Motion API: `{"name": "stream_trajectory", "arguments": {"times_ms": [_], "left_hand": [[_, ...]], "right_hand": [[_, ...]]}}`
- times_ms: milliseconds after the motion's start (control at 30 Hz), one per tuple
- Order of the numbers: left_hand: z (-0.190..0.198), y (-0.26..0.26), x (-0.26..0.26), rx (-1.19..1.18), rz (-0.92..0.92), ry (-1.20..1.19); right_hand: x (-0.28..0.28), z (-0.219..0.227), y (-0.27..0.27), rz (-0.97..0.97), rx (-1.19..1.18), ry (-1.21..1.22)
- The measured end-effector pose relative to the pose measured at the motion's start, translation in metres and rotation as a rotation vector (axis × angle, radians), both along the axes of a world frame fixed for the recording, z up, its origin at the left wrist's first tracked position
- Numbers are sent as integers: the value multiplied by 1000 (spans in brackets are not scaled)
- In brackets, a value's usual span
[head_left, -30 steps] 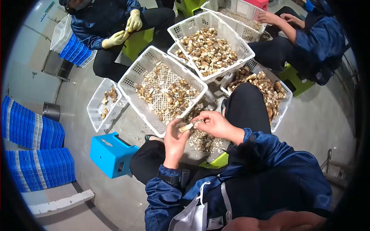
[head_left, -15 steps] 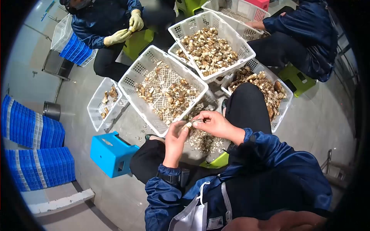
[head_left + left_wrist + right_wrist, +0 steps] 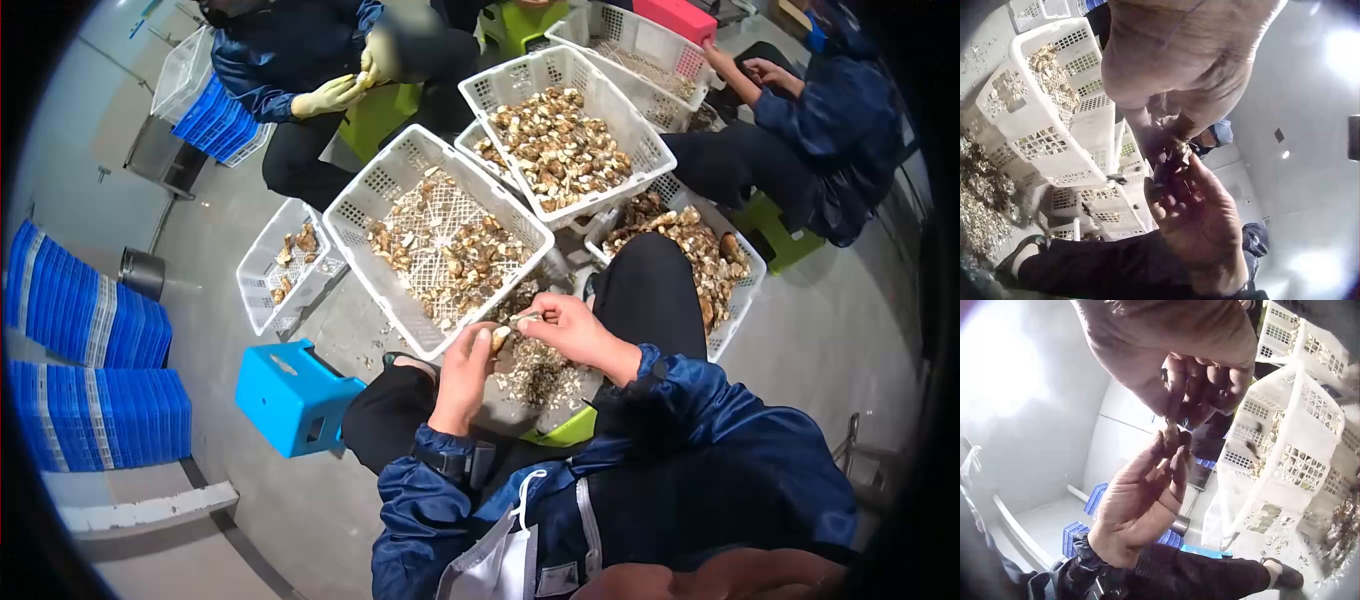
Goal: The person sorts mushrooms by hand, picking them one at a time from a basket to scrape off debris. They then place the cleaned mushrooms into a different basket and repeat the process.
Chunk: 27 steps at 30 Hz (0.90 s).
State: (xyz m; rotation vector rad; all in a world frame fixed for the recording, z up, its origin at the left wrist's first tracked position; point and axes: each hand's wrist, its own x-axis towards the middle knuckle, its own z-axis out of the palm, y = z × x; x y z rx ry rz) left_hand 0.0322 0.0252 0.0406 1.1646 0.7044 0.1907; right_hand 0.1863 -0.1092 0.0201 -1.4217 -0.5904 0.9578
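Observation:
In the head view my left hand (image 3: 463,378) pinches a small pale-and-brown mushroom (image 3: 499,339) between thumb and fingers. Close against it, my right hand (image 3: 578,336) pinches a small thin grey blade (image 3: 527,319), mostly covered by the fingers. The left wrist view has the mushroom (image 3: 1180,154) between the fingertips of both hands, in shadow. From the right wrist the mushroom (image 3: 1171,432) shows above the left fingertips, meeting the right hand's fingers. Beyond the hands stands a white crate (image 3: 345,235) with scattered mushroom pieces on its grid bottom.
A fuller crate (image 3: 655,165) of mushrooms is stacked behind, and another crate (image 3: 740,318) stands by the right knee. Trimmings (image 3: 540,375) lie on the floor below the hands. A blue stool (image 3: 275,400) and stacked blue crates (image 3: 100,415) are left. Other people sit opposite.
The head view has shifted, so the scene sits slightly lower and further right. The mushroom has turned in my left fingers, while both hands stay together. The person at right reaches toward a red stool.

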Motion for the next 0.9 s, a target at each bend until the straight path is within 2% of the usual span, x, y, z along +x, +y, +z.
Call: {"name": "stream_trajectory", "arguments": {"times_ms": [33, 100, 167, 233, 267, 333, 367, 433, 467, 500, 567, 600, 633, 700, 833, 900], "left_hand": [[-3, 1, 0, 17, -4, 11], [-15, 4, -2, 55, -9, 33], [-22, 2, -1, 103, 40, -3], [-35, 5, -5, 356, -22, 123], [-30, 5, -3, 328, -25, 90], [-22, 7, -1, 273, -29, 44], [-22, 7, -1, 244, -33, 33], [-13, 5, 0, 203, 13, 4], [-22, 7, -1, 125, 57, -26], [-20, 7, 0, 40, 98, -53], [-13, 7, -2, -163, 183, -47], [-25, 12, -4, -207, 168, -116], [-22, 13, -4, -259, 166, -134], [-15, 14, -7, -299, 231, -48], [-32, 22, -19, -380, 269, -41], [-40, 29, -15, -367, 247, -6]], "right_hand": [[-1, 0, 1, -20, 40, -28], [-3, 12, -1, -51, 43, -274], [-6, 10, 0, -60, 91, -335], [-11, 8, -1, -33, 134, -328], [-8, 17, -5, -4, -16, -342], [-4, 3, 2, -62, 13, -210], [-1, -4, 1, -68, 81, -63], [2, 4, 1, -79, 76, 68], [3, -11, 2, -70, 57, -1], [1, 0, -1, -32, -50, -200], [-8, 9, -3, 36, -56, -537], [-11, 9, -5, 91, -94, -708], [-11, 11, -8, 167, -109, -812], [-11, 3, -14, 383, -282, -939], [-15, 7, -18, 456, -353, -978], [-19, -7, -20, 456, -302, -992]]}}
